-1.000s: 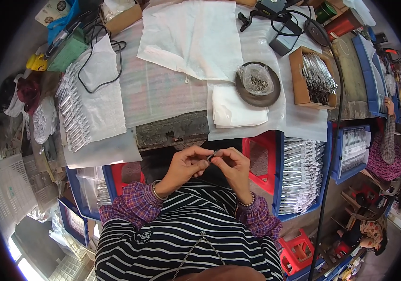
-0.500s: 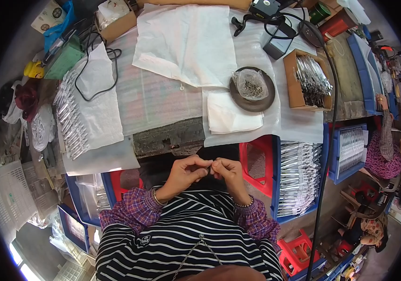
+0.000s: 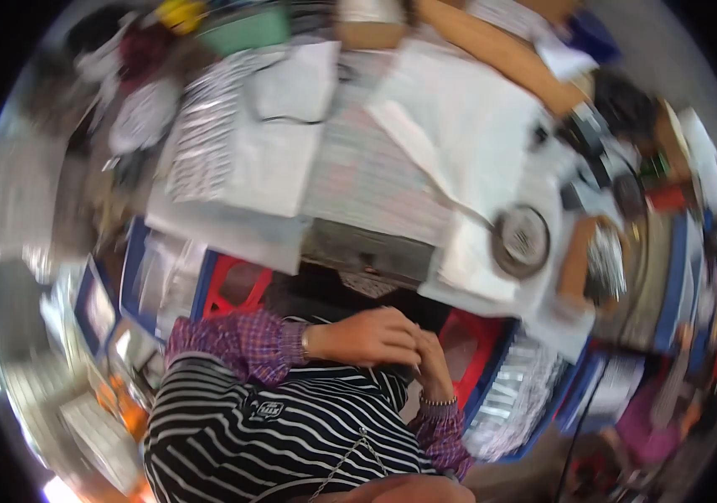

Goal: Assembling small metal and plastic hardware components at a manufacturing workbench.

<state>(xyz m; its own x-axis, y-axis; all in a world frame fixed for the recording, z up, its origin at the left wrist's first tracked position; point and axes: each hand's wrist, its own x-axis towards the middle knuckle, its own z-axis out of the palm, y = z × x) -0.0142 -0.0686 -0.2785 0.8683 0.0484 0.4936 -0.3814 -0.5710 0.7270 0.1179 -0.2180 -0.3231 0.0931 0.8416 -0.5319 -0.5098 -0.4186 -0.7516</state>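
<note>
We see both hands brought together in front of our striped top point(image 3: 274, 419), below the near edge of the desk point(image 3: 375, 180) and over the dark gap between the two red crates point(image 3: 237, 289). The left hand point(image 3: 371, 335) lies palm down with its fingers curled over the fingers of the right hand point(image 3: 432, 362), which rises from below with its fingertips meeting the left's. Whether either hand pinches anything we cannot tell: the picture is smeared and the fingers cover the spot where a small part would sit. For the same reason we cannot give the part's long axis or which way it points; the place for it is where the fingertips meet, just off the desk's near edge.

How far along the work is can only be judged from the desk. A white sheet point(image 3: 207, 155) near the left edge carries rows of small pale pieces, which we take to be pieces already laid out. A round dish point(image 3: 522, 241) towards the near right corner holds a small heap of bits, and a wooden box point(image 3: 597, 260) just beside it holds shiny metal parts, which suggests stock remaining. A dark cable point(image 3: 283, 117) loops over paper further back.
</note>
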